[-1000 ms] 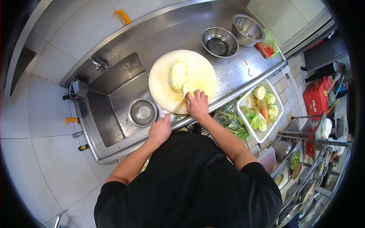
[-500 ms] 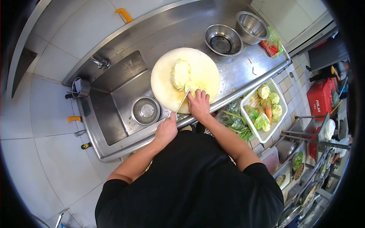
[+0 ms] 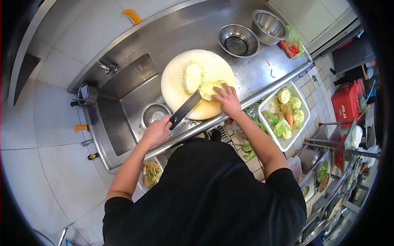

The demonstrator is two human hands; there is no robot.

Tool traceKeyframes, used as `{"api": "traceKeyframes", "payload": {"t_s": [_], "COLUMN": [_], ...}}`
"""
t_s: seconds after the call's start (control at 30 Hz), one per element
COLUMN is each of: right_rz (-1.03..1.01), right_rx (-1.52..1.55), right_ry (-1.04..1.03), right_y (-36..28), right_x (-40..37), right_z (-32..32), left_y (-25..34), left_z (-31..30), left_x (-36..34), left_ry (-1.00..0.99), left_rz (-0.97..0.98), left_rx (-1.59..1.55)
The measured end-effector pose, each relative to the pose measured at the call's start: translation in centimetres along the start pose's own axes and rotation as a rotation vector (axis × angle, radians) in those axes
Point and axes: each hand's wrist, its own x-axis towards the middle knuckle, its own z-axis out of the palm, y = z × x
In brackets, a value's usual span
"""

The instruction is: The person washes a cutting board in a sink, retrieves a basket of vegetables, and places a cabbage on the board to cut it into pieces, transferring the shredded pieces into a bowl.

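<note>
My left hand (image 3: 157,131) is closed around the handle of a cleaver (image 3: 186,110). Its dark blade slants up and right over the round cutting board (image 3: 172,78), broad face showing, tip beside the cut cabbage. My right hand (image 3: 228,101) grips the right end of a pale yellow-green cabbage piece (image 3: 208,89) on the board, fingers over its top. Behind and left of that piece lies another long cabbage piece (image 3: 193,77), touched by neither hand. The two pieces lie close together near the blade tip.
Left of the board is a sink basin (image 3: 113,127) holding a metal bowl (image 3: 155,115). Two steel bowls (image 3: 239,40) stand behind right, near bagged red peppers (image 3: 290,49). A white basket (image 3: 303,95) of vegetables sits right, below the counter edge (image 3: 262,92).
The cleaver has turned from edge-on to showing its broad face. My left hand has moved left with it. My right hand has shifted right, and the cabbage piece under it now shows clearly.
</note>
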Motion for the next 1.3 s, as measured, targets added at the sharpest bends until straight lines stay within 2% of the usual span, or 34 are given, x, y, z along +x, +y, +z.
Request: {"api": "traceKeyframes", "payload": {"t_s": [0.2, 0.4, 0.6, 0.73, 0.9, 1.1, 1.2, 1.3], "right_rz": [0.045, 0.095, 0.112, 0.139, 0.193, 0.296, 0.284, 0.292], "right_rx": [-0.014, 0.046, 0.088, 0.069, 0.001, 0.084, 0.042, 0.132], "right_ry": [-0.048, -0.001, 0.072, 0.126, 0.074, 0.089, 0.180, 0.295], "right_y": [-1.6, -2.3, -2.2, -3.2, -3.7, -5.8, -6.3, -7.1], "right_x": [0.8, 0.7, 0.6, 1.0, 1.0, 1.3, 0.5, -1.1], "right_z": [-1.9, -1.2, -0.4, 0.3, 1.7, 1.4, 2.0, 1.6], "left_y": [0.8, 1.7, 1.3, 1.8, 2.2, 1.2, -1.9, -6.5], "left_z": [2.2, 0.4, -1.1, -2.9, -2.5, -0.5, -0.5, 0.3], "left_x": [3.1, 3.4, 4.3, 5.0, 7.0, 6.8, 6.3, 4.0], "left_ry": [0.136, 0.061, 0.085, 0.012, -0.039, -0.073, -0.059, 0.107], "left_rz": [0.044, -0.022, 0.064, 0.096, 0.139, 0.030, 0.099, 0.128], "left_rx": [0.017, 0.133, 0.199, 0.281, 0.303, 0.201, 0.048, -0.198]}}
